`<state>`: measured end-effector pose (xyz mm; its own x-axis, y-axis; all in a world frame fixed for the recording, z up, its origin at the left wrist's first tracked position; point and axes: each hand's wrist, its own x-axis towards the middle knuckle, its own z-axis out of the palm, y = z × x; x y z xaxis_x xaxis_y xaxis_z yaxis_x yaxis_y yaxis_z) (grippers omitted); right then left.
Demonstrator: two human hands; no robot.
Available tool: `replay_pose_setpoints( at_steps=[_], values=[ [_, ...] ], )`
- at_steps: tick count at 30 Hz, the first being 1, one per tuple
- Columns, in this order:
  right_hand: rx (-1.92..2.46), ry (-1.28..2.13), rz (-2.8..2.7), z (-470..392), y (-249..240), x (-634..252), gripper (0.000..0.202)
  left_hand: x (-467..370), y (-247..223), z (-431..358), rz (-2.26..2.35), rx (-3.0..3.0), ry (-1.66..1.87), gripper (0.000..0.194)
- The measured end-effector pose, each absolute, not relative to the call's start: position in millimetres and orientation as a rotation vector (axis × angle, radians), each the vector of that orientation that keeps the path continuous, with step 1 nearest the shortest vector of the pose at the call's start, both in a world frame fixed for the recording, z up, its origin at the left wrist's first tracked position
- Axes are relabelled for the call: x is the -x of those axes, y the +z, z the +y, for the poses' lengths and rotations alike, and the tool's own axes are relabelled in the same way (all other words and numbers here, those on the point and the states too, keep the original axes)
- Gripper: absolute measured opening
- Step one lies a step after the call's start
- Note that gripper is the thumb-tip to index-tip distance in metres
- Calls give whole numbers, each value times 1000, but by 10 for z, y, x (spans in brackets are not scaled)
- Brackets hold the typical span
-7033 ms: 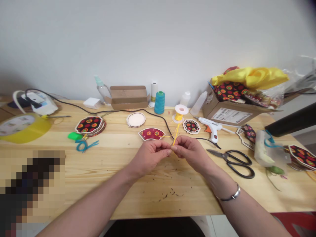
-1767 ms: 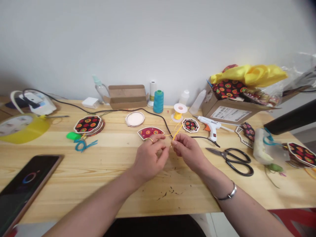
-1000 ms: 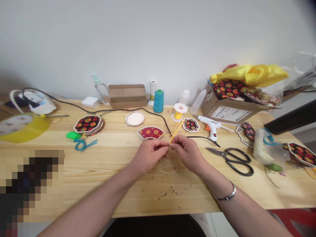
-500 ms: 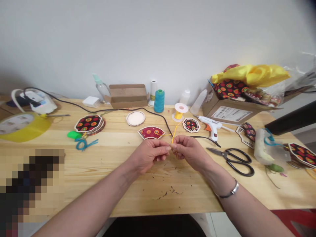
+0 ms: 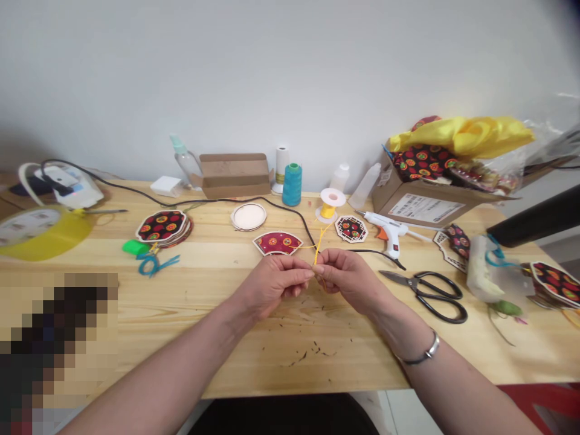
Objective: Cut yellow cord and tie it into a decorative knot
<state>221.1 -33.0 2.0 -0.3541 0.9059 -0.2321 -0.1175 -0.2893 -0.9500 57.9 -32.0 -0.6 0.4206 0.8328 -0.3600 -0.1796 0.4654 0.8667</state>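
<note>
My left hand (image 5: 280,283) and my right hand (image 5: 347,279) meet at the middle of the table, thumbs and forefingers pinched on a yellow cord (image 5: 318,249). The cord stands up braided from between my fingertips, and a loose strand runs left over a red fan-shaped piece (image 5: 277,243). Just behind is a white spool of yellow cord (image 5: 328,211). Right of the spool lies an octagonal patterned piece (image 5: 351,229). The lower end of the cord is partly hidden by my fingers.
Black-handled scissors (image 5: 426,290) and a white glue gun (image 5: 385,229) lie to the right. A full cardboard box (image 5: 421,202) stands behind them. Teal thread (image 5: 292,185), an open small box (image 5: 235,184) and a round white piece (image 5: 249,217) are farther back. Stacked patterned pieces (image 5: 162,226) lie left.
</note>
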Motion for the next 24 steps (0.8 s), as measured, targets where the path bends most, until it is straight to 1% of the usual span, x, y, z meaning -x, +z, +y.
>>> replay_pose_setpoints(
  at_steps=[5,8,11,14,17,21,24],
  values=[
    [1115,1699,-1248,-332,15,-2210,26,-582,-2,-330,934,-900,761,7],
    [1165,1617,-1363,-330,14,-2215,23,-579,-7,-331,945,-919,783,7],
    [1262,1414,-1582,-325,36,-2234,17,-581,-6,-325,982,-915,802,8],
    [1326,1184,-1802,-322,83,-2266,15,-582,-1,-312,1022,-903,822,10],
    [1386,1076,-1924,-319,125,-2295,16,-579,1,-298,1056,-908,839,12],
    [1448,967,-1892,-312,131,-2313,21,-576,4,-294,1097,-922,863,13],
    [1410,960,-1794,-325,122,-2301,21,-579,5,-296,1122,-921,879,14]
  ],
)
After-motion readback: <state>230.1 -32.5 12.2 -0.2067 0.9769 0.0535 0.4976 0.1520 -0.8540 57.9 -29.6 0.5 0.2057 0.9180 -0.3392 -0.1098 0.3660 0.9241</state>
